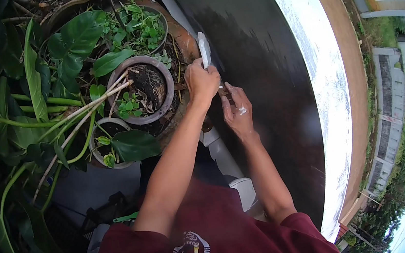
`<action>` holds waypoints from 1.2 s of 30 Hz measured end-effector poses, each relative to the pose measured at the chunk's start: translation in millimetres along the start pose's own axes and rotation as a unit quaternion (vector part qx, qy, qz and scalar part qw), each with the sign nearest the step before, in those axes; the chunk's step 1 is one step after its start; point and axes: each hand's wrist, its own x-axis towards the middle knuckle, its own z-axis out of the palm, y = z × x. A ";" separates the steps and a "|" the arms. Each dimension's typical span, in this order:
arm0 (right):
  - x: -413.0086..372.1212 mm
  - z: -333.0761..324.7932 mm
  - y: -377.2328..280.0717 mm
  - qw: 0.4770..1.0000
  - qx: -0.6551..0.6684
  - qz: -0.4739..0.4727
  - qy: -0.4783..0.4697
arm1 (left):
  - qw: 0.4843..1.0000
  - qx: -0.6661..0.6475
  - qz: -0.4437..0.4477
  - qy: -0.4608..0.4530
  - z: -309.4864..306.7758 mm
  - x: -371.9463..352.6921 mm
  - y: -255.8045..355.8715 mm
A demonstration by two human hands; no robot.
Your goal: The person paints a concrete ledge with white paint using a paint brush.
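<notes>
My left hand [201, 82] is closed around a narrow, flat tool coated in white [204, 48], whose white end points up along the dark wall face [261, 66]. Just below it, my right hand [238, 111] has its fingers loosely stretched and apart, beside the dark wall. White smears mark its fingers, with a thick white blob on one of them. A small white tip shows between the two hands, near the right fingertips. What the left palm covers of the tool is hidden.
Left of my hands stand a round pot with soil [166, 108], a smaller pot [94, 147] and a pot of small green leaves [162, 23]. Large-leaved stems spread further left. The wall's white-painted top [331, 82] curves along the right, with buildings and grass beyond.
</notes>
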 end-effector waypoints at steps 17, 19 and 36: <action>-83.9 -38.8 14.1 0.984 0.007 0.144 -0.102 | 0.990 0.084 -0.107 -0.048 31.5 160.0 7.9; -97.5 -42.2 25.7 0.984 -0.022 0.146 -0.097 | 0.983 0.116 -0.111 -0.089 26.5 148.7 16.9; -127.0 -58.4 30.7 0.978 -0.058 0.173 -0.102 | 0.996 0.063 -0.042 -0.050 -4.3 32.7 23.9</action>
